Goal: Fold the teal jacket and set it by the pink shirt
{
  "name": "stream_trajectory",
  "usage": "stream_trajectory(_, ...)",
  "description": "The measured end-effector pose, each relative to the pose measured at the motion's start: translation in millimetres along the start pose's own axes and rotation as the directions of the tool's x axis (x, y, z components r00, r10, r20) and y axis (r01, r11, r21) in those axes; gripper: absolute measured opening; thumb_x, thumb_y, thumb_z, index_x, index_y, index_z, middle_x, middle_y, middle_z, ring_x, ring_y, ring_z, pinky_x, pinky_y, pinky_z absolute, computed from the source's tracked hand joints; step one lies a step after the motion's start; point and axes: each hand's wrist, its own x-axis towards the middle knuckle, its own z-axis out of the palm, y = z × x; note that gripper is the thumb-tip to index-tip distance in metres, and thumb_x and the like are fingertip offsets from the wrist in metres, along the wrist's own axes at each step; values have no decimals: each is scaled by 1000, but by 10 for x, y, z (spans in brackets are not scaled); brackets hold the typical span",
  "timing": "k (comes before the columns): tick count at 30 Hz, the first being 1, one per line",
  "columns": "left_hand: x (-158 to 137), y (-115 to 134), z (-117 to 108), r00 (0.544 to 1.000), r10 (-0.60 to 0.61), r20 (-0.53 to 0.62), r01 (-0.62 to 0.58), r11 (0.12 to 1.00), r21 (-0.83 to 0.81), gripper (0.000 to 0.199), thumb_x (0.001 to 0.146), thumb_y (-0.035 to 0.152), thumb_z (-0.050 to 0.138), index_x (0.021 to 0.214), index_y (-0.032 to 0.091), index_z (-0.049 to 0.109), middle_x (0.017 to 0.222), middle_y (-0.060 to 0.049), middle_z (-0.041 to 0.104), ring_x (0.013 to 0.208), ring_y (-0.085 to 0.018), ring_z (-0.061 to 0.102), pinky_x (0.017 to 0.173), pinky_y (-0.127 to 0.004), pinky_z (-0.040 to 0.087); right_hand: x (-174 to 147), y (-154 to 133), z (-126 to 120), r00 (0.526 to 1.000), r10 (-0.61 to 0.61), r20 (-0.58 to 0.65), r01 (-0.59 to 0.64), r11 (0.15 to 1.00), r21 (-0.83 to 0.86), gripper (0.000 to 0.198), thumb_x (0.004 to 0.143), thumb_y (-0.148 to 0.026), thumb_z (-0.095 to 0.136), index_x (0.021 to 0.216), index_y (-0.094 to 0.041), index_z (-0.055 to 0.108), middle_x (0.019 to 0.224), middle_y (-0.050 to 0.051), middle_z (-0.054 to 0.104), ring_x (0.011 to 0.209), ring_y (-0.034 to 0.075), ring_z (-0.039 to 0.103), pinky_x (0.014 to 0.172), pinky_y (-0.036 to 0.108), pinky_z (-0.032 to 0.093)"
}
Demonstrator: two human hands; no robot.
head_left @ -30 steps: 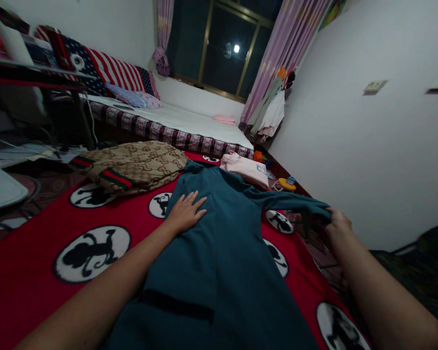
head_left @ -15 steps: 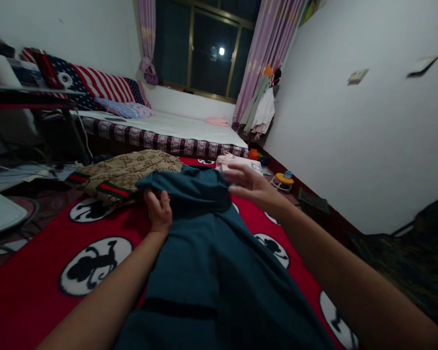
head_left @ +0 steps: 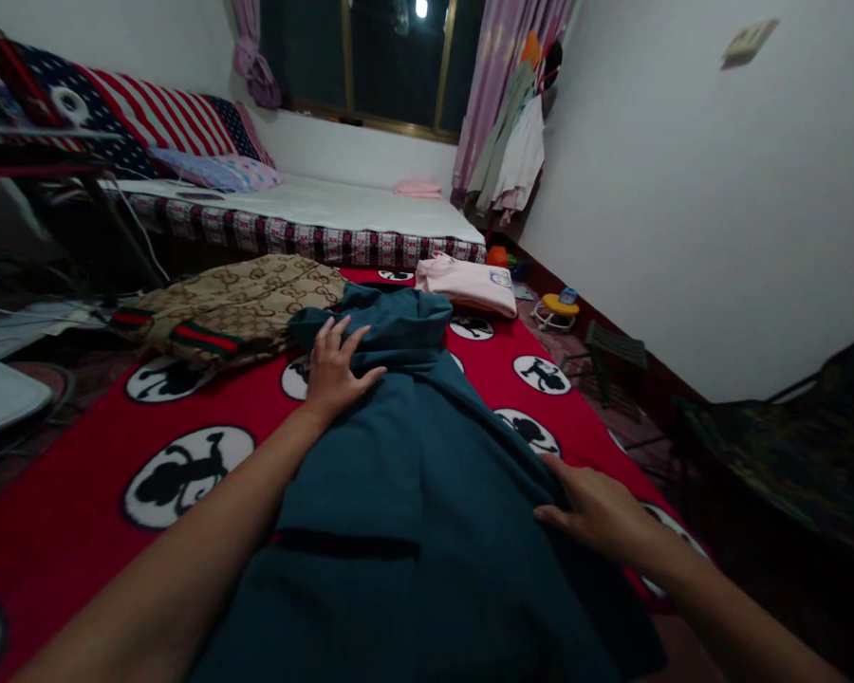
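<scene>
Head view: garment (head_left: 470, 474) lies on red blanket (head_left: 89, 474), upper end folded and bunched, body running toward the wearer. Left hand (head_left: 338, 370) on the bunched part, palm down, fingers spread. Right hand (head_left: 598, 507) at the garment's right edge, thumb and finger apart; can't tell if cloth is pinched. Probably light, soft, limp, not fragile or slippery; should wrinkle easily. Best hold: opposite side edges, so the middle doesn't sag.

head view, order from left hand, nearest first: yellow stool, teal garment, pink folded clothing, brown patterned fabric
1. Teal garment, under the left hand
2. Brown patterned fabric, ahead, left
3. Pink folded clothing, ahead, right
4. Yellow stool, farther right
</scene>
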Motion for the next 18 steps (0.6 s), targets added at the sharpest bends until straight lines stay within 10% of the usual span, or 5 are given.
stream_trajectory(4, 70, -22, 95, 987, 49, 153, -47, 999, -12, 74, 78, 46, 67, 142, 21, 41, 143, -12, 42, 129, -30, 40, 108, -42, 36, -111, -27, -22, 993, -74, -88, 92, 971, 220, 55, 78, -31, 61, 132, -20, 54, 118, 13, 67, 107, 31, 63, 89, 40, 49)
stream_trajectory(9, 262, -36, 72, 956, 49, 288, -54, 999, 10, 36, 86, 31, 56, 120, 26, 65, 112, -5, 66, 105, -25, 60, 86, -34, 50, -126, -219, -187, 964, -223, -144, 265, 787, 557, 51, 81, -33, 60, 131, -24, 56, 126, 8, 64, 115, 28, 59, 96, 41, 48)
stream_trajectory(15, 835, -136, -178, 987, -62, 151, 53, 997, 60, 30, 87, 23, 55, 113, 22, 69, 108, -5, 70, 101, -23, 63, 87, -36, 50, -115, -589, -298, 960, -278, 3, 167, 584, 794, 62, 79, -32, 66, 138, -22, 49, 120, 9, 66, 108, 26, 63, 90, 41, 53)
stream_trajectory(18, 1095, -257, -287, 989, -87, 115, 75, 992, 106, 32, 88, 22, 53, 116, 18, 67, 112, -7, 68, 104, -24, 61, 93, -42, 47, -103, -779, -334, 868, -468, 167, 57, 428, 902, 74, 79, -31, 67, 146, -22, 37, 115, 10, 67, 99, 21, 67, 83, 35, 56)
